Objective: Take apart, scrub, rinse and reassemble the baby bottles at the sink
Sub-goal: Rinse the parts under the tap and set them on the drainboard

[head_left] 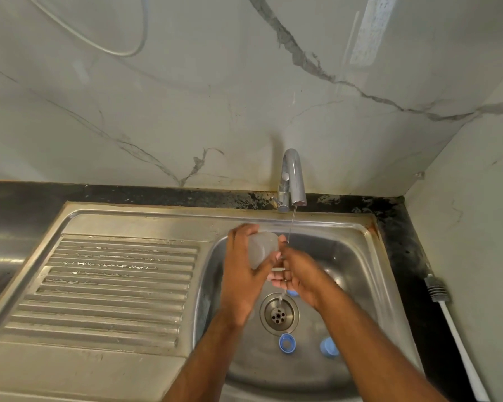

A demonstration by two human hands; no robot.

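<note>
Over the sink [145, 224], under the tap [293, 181], the left hand [243, 274] grips a clear bottle [262, 248] tilted toward the trickle, seemingly to rinse it, while the right hand [298, 275] curls loosely beside it, what it holds hidden.

White cable [99, 39] loops on the marble wall [186, 97] above a black countertop [404, 250]

Steel sink [360, 256], two blue rings [287, 342] [328, 346], counter [404, 256], brush [453, 329]

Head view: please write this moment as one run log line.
left hand holds clear bottle | right hand under tap stream | blue rings in sink
</note>
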